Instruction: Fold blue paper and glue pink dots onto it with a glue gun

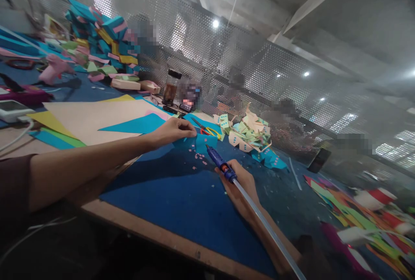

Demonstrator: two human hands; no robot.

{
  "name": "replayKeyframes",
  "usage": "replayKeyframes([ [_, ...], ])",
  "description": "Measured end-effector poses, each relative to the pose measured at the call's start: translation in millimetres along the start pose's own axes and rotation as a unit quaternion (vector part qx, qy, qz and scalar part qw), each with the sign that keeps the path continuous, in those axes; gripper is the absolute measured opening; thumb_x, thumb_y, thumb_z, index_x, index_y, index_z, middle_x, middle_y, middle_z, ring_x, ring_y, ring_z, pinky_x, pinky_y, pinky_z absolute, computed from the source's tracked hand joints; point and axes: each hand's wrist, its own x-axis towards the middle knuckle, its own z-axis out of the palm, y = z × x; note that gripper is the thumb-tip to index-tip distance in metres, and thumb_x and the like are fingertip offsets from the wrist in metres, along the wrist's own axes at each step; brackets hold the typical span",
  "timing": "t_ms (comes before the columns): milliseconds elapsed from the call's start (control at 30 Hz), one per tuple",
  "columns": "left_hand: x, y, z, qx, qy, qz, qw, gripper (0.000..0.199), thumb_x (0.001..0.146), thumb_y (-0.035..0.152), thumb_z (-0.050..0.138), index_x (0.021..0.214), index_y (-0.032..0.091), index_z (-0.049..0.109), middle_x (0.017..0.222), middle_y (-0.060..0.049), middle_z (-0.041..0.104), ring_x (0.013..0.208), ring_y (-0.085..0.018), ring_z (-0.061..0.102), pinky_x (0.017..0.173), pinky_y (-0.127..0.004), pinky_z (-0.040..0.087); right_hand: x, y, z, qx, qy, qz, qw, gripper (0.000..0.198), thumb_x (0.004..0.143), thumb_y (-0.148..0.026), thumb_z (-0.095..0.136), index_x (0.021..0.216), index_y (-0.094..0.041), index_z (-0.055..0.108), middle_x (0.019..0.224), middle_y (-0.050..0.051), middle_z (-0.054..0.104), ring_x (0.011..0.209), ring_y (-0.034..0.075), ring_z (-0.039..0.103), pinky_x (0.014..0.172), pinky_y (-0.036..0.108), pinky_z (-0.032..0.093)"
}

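My left hand [178, 132] is closed in a pinch above the left side of a small blue paper piece [210, 142]. Whatever sits between its fingertips is too small or hidden to make out. In my right hand [241, 180] is a blue glue gun [220, 162], with a long clear glue stick [266, 223] running out of its back. The nozzle points at the blue paper piece, close to its surface; I cannot tell if they touch. Tiny pink paper squares [198, 156] lie scattered just in front. Behind the piece rest scissors [212, 132] with red and yellow handles.
Cut paper shapes [249, 133] are heaped behind my right hand. Large cream sheets [94, 117] lie to the left, before a tall pile of folded blue and pink paper [103, 42]. A pink glue gun [55, 69], a jar [171, 87] and a propped phone [319, 160] stand around.
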Motion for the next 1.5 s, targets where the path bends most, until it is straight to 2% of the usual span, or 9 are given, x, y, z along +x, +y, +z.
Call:
replayKeyframes([
  [200,-0.6,0.6,-0.1,0.01,-0.002,-0.003,1.0,0.028,0.075,0.046,0.068,0.08,0.02,0.073,0.081,-0.002,0.071,0.082,-0.019,0.062,0.073,-0.029,0.044,0.8,-0.7,-0.3,0.001,0.0,0.014,1.0,0.004,0.083,-0.026,0.055,0.085,-0.025,0.052,0.064,-0.005,0.056,0.053,0.018,0.054,0.054,0.024,0.033],
  [467,-1.4,3.9,0.0,0.005,-0.003,-0.005,1.0,0.027,0.075,0.046,0.068,0.08,0.02,0.072,0.08,-0.002,0.071,0.081,-0.02,0.062,0.072,-0.029,0.044,0.2,1.3,0.1,-0.009,0.002,0.003,1.0,0.004,0.083,-0.026,0.054,0.086,-0.026,0.051,0.066,-0.004,0.058,0.055,0.019,0.057,0.055,0.024,0.034],
  [1500,-3.0,11.2,0.4,-0.017,0.012,-0.039,0.999,0.023,0.073,0.042,0.071,0.077,0.02,0.073,0.075,-0.001,0.069,0.072,-0.017,0.059,0.064,-0.028,0.042,0.1,-1.0,-1.8,0.006,0.011,0.003,1.0,0.005,0.084,-0.029,0.052,0.083,-0.025,0.05,0.065,-0.004,0.056,0.053,0.017,0.052,0.053,0.023,0.033],
])
